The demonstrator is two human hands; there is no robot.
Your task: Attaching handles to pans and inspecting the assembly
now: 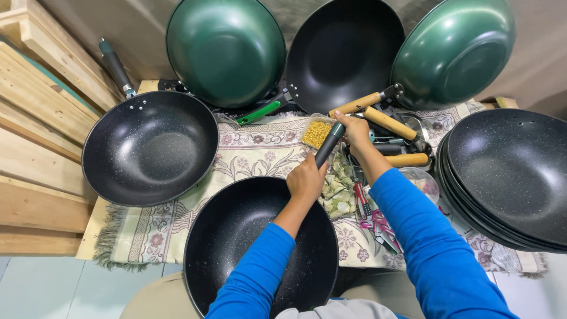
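A black speckled wok [236,236] rests on my lap, its dark handle [328,145] pointing away from me. My left hand [306,179] grips the base of that handle at the wok's rim. My right hand [356,131] is closed around the handle's far end. Both sleeves are blue. Just beyond the handle lies a small bag of yellow screws [317,133].
A patterned cloth [260,147] covers the low table. A black wok [149,147] lies at left, a stack of black woks [511,174] at right. Green woks [225,50] [453,50] and a black one [344,53] lean behind. Wooden handles [390,124], bagged parts [338,189], wooden pallets [35,106].
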